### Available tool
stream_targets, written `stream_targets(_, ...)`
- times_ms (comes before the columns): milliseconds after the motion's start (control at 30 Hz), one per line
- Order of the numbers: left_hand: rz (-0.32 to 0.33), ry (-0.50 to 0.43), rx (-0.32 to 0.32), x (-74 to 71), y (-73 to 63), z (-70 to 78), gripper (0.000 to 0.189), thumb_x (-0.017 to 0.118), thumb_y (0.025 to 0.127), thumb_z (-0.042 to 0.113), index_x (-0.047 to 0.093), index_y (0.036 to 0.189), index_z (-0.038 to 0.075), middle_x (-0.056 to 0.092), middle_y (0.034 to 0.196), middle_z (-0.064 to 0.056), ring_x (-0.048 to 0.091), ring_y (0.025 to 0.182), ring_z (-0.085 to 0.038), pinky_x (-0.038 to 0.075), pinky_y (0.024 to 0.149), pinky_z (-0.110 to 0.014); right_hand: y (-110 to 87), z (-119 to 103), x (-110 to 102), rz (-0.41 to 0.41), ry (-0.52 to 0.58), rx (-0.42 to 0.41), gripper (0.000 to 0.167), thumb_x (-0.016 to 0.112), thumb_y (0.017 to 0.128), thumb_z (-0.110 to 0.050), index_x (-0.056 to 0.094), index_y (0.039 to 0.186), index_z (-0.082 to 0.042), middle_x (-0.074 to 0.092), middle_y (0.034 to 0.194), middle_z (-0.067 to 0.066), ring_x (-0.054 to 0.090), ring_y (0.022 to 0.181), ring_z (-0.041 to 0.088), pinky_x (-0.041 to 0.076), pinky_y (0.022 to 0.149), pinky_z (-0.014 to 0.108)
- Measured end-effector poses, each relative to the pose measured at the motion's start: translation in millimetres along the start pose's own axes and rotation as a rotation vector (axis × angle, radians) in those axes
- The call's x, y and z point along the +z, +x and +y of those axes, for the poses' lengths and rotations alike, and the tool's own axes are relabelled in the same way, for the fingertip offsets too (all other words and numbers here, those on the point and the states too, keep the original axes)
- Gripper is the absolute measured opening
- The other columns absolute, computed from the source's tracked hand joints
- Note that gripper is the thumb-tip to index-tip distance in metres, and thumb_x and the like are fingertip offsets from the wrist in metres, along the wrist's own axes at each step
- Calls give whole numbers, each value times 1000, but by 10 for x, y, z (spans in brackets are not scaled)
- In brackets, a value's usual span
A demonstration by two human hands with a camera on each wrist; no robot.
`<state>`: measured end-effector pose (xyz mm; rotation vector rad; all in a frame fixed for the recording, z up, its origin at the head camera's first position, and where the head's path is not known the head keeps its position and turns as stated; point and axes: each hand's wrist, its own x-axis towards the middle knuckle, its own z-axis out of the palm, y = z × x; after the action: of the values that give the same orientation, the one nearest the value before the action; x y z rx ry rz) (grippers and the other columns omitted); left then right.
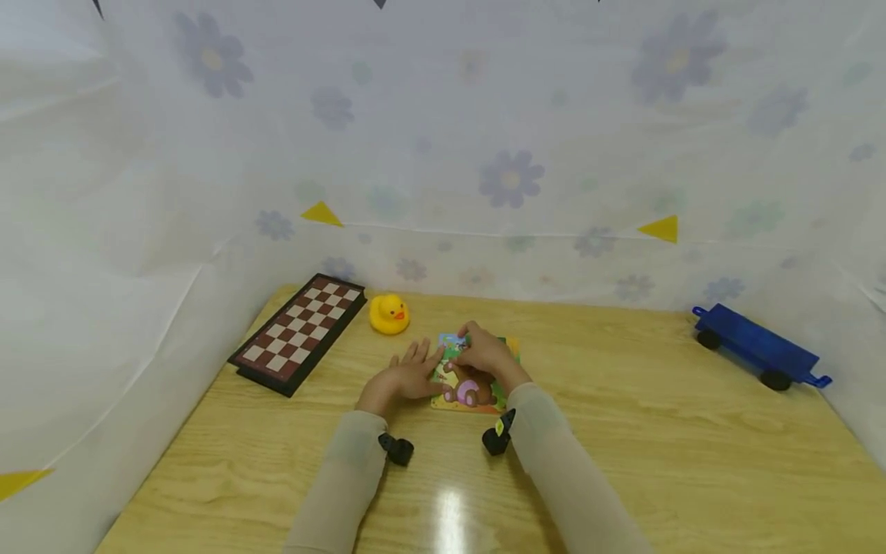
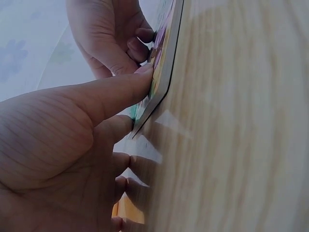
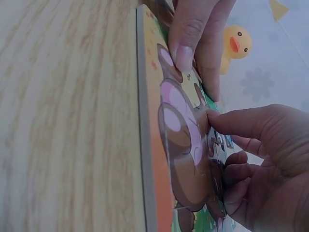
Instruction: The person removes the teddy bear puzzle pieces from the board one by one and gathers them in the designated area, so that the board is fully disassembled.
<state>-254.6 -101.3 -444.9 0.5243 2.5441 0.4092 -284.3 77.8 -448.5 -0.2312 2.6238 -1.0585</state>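
A jigsaw puzzle board (image 1: 471, 391) with a cartoon brown bear lies flat on the wooden table, seams showing across its picture in the right wrist view. My left hand (image 1: 410, 377) is at its left side, fingers spread and fairly straight. The left thumb (image 2: 128, 87) rests on the board's face near the edge, and the index fingertip touches its corner. Over the upper part of the board is my right hand (image 1: 487, 352), its fingers curled. The right thumb (image 3: 236, 122) touches the picture by the bear; I cannot tell whether a loose piece is between the fingertips.
A yellow rubber duck (image 1: 389, 315) sits behind my left hand. Left of it lies a folded checkered game board (image 1: 299, 331) with a black rim. A blue toy wagon (image 1: 757, 342) with black wheels stands at the far right. Flower-patterned white cloth (image 1: 443, 192) hangs behind the table.
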Motion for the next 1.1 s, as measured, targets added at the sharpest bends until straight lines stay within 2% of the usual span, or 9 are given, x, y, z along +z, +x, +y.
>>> stream_targets(167,0,2,-1,-16,-4,-14,80,48,94,53,6,154,20,-9,157,-15,-9,143,-34,1,109,-62,5,2,9,17,16,4,46,72,85,-22,47,123,-13,60,105,9,57,82,23,46,68,35)
stream_targets(333,1,-2,-2,-29,-10,-7,80,48,94,53,7,154,20,-8,157,-15,-9,143,-34,1,109,-62,-6,6,23,59,60,6,48,74,82,-21,47,121,-14,58,96,6,56,78,22,45,65,33)
stream_targets(467,-3,1,-6,-32,-20,-4,81,47,94,54,5,154,20,-9,157,-15,-10,143,-34,1,109,-62,-6,20,35,100,93,8,39,69,85,-18,50,118,-15,57,93,3,56,75,19,44,65,32)
stream_targets(600,-5,3,-2,-26,-27,3,81,48,94,53,6,154,20,-8,157,-16,-9,143,-34,1,109,-62,-16,40,43,128,165,32,28,63,89,-16,55,115,-16,61,94,4,59,75,19,46,65,34)
stream_targets(767,-4,4,-1,-7,-27,-9,80,48,94,53,7,154,20,-9,157,-15,-9,143,-33,1,109,-61,-2,90,82,147,270,73,25,64,89,-17,60,113,-15,65,97,5,62,72,20,50,61,32)
stream_targets(967,-5,12,-6,7,-23,-13,81,48,93,55,6,154,21,-9,157,-14,-10,143,-33,1,110,-61,27,151,89,158,460,83,23,66,87,-11,62,110,-10,68,90,11,62,60,21,53,53,33)
stream_targets(1100,0,15,-5,-5,-23,-8,81,47,93,55,6,154,20,-10,157,-14,-9,143,-32,1,110,-60,45,171,65,181,502,77,23,68,84,-10,65,107,-8,68,84,11,61,57,19,54,53,33)
